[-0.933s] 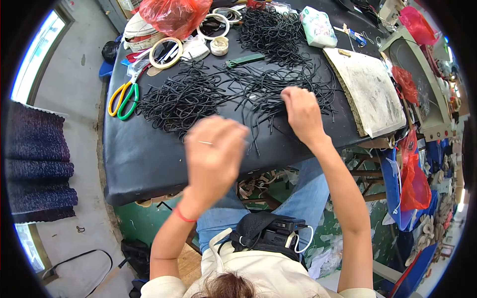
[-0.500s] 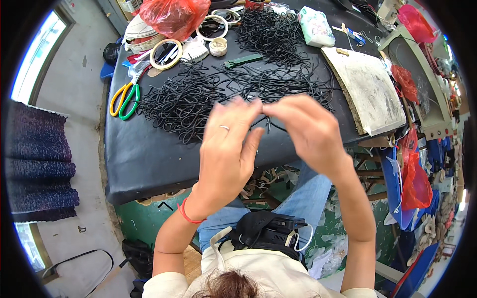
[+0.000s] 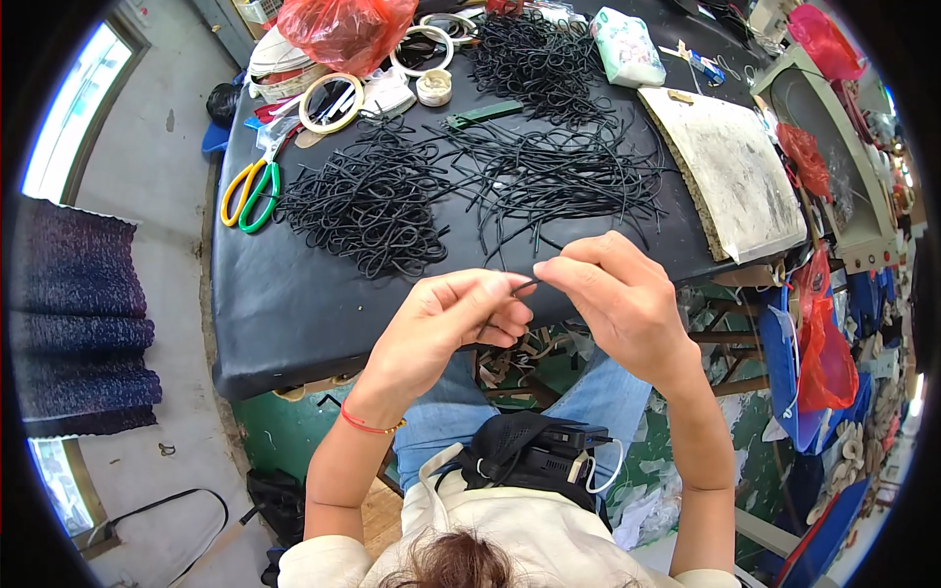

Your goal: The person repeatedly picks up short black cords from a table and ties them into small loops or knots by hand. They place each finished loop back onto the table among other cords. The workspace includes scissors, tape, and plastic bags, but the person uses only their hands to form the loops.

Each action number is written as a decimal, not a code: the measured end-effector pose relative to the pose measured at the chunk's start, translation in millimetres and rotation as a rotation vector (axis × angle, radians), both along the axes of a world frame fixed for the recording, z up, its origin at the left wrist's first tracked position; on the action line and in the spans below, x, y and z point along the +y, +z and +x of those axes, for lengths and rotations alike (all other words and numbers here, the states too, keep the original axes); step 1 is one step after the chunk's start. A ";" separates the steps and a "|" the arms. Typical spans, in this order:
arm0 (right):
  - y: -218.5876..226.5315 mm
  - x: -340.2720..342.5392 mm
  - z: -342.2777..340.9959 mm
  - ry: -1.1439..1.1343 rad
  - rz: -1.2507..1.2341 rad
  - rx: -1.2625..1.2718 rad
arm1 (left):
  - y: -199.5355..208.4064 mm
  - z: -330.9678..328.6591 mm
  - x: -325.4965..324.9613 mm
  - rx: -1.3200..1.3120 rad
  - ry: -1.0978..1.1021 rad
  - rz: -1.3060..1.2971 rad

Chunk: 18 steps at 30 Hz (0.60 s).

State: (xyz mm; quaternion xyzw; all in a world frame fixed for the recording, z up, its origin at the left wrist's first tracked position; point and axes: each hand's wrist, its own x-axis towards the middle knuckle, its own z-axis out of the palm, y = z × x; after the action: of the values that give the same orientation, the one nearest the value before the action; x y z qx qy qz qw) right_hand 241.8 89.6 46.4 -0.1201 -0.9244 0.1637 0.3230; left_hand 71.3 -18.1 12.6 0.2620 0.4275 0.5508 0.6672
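Above the table's near edge, a thin black cord (image 3: 526, 285) runs between my two hands. My left hand (image 3: 453, 312) is closed, pinching the cord between thumb and fingers. The fingertips of my right hand (image 3: 618, 299) pinch the cord's other end. Just beyond them lies a loose pile of straighter black cords (image 3: 578, 186). To its left is a heap of looped black cords (image 3: 368, 206). A third tangled black pile (image 3: 534, 64) sits farther back.
Scissors (image 3: 252, 194) with yellow and green handles lie at the table's left edge. Tape rolls (image 3: 330, 104), a red plastic bag (image 3: 343, 34) and a green tool (image 3: 484, 115) are behind the cords. A stained white board (image 3: 730, 171) occupies the right side.
Both hands have come back toward me from over the cord piles. A black cord now shows between them, and my left hand has turned and curled its fingers.
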 end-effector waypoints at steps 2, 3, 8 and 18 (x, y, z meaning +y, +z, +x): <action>-1.1 -1.4 -0.7 0.024 -0.012 -0.020 | -0.6 -1.0 -2.4 0.026 -0.005 0.015; -1.5 -1.9 -0.1 0.016 -0.013 -0.019 | -1.0 -0.7 -3.6 0.039 -0.008 0.023; -8.3 6.1 4.2 -0.180 -0.022 0.124 | -2.7 1.0 -14.4 0.051 -0.012 -0.017; -40.3 -43.7 -19.9 -0.244 -0.241 0.123 | -28.8 25.9 -3.4 -0.258 0.318 -0.072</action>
State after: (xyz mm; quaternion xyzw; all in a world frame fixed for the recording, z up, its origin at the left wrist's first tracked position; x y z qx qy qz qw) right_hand 221.9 45.9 6.1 -0.2591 -0.8551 0.2396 0.3798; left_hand 97.2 -21.4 -16.2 0.0944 0.3937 0.6628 0.6299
